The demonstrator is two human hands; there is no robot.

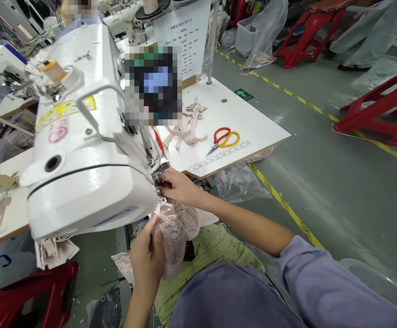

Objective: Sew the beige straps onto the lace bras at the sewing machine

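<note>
A white sewing machine [82, 150] fills the left of the view. My right hand [180, 186] reaches in at its needle area, fingers pinched on the pale pink lace fabric [181, 223] under the presser foot. Below it, my left hand [149, 259] is closed around the hanging part of the same lace piece, thumb on top. The needle itself is hidden behind the machine head.
On the white table [253, 123] lie red-and-yellow scissors [224, 139] and a pile of pink strap pieces [188, 125]. A paper chart [185, 36] hangs behind. Red stools [379, 109] stand on the floor at right, a clear plastic bag [239, 182] under the table edge.
</note>
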